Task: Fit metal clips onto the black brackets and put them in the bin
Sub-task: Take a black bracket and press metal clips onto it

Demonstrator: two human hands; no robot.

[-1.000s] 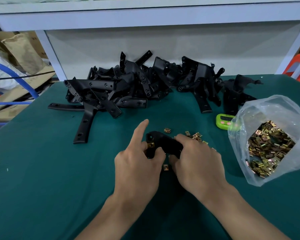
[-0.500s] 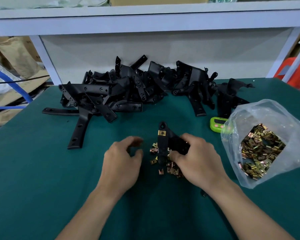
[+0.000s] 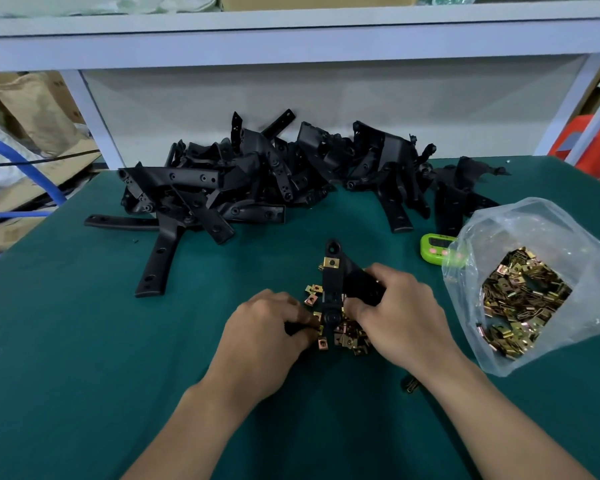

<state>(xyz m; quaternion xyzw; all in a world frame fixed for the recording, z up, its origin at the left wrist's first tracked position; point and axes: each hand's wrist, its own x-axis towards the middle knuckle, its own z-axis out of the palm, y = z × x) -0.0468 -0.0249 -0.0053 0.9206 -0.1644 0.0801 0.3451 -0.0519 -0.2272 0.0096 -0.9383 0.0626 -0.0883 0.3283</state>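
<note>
Head view: my right hand (image 3: 402, 317) grips a bracket (image 3: 331, 292) at mid-desk (image 3: 84, 341), one clip (image 3: 331, 262) fitted near its far end. My left hand (image 3: 267, 334) curls among the loose clips (image 3: 350, 337) beneath; whether it pinches one, I can't tell.

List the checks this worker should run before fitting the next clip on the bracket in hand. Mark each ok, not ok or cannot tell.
1. Bracket gripped by right hand: ok.
2. Fitted clip seated near its top end: ok.
3. Left hand pinching a clip: cannot tell, fingers hide it.
4. Loose clips lying within reach: ok.
5. Bin in sight: not ok, none in view.
</note>
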